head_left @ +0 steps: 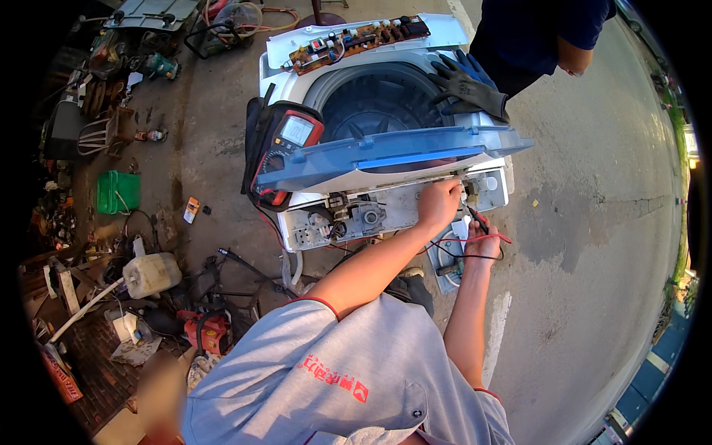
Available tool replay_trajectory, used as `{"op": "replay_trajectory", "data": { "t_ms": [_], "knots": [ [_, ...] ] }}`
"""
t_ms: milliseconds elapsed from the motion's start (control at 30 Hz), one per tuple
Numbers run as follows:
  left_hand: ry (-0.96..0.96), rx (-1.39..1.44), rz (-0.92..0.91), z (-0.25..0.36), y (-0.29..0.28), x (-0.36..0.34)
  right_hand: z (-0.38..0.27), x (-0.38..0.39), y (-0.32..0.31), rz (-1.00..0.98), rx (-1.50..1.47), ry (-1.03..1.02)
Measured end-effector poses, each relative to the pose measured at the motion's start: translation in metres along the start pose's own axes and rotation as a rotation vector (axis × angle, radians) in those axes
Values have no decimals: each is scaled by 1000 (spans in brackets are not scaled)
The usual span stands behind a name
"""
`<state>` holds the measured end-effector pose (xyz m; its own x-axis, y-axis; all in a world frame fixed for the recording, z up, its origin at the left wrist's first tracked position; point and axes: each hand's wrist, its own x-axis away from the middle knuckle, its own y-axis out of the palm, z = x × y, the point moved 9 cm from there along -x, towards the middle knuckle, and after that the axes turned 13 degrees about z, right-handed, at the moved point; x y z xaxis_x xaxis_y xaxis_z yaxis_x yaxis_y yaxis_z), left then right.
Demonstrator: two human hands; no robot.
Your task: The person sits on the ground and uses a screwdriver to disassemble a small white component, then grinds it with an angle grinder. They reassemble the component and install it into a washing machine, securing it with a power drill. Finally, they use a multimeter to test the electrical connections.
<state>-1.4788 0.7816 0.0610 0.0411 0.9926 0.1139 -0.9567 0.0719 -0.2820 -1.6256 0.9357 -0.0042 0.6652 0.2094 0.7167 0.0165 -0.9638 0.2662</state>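
Note:
A white top-loading washing machine (489,185) stands before me with its blue lid (415,142) raised and its rear compartment uncovered. My left hand (441,200) reaches into that compartment, fingers pinched together beside the lid's edge; what they hold is hidden. My right hand (483,241) grips multimeter probes (477,216), with red and black leads looping round it, at the compartment's right end. A red and grey multimeter (297,132) lies in its black case on the left side of the machine. In the compartment sits a round grey part (369,216) among wires.
A circuit board (356,44) rests on the machine's far panel. Dark gloves (471,89) hang at the far right corner, near a person in dark clothes (538,37). A green bin (118,192), a whitish jerrycan (152,275) and scattered tools lie on the left.

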Motion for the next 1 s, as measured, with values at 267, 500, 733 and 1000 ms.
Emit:
{"op": "replay_trajectory", "data": {
  "t_ms": [267,500,733,1000],
  "knots": [
    [43,-8,64,-2,-3,0,1,-4,3,-14,33,27],
    [51,16,-27,-11,2,-6,-9,19,12,-17,-27,-63],
    [-93,26,-181,11,-11,7,-53,68,23,-111,98,-474],
    [802,-197,-264,101,-18,64,-72,148,56,-255,511,-1174]
  ]
}}
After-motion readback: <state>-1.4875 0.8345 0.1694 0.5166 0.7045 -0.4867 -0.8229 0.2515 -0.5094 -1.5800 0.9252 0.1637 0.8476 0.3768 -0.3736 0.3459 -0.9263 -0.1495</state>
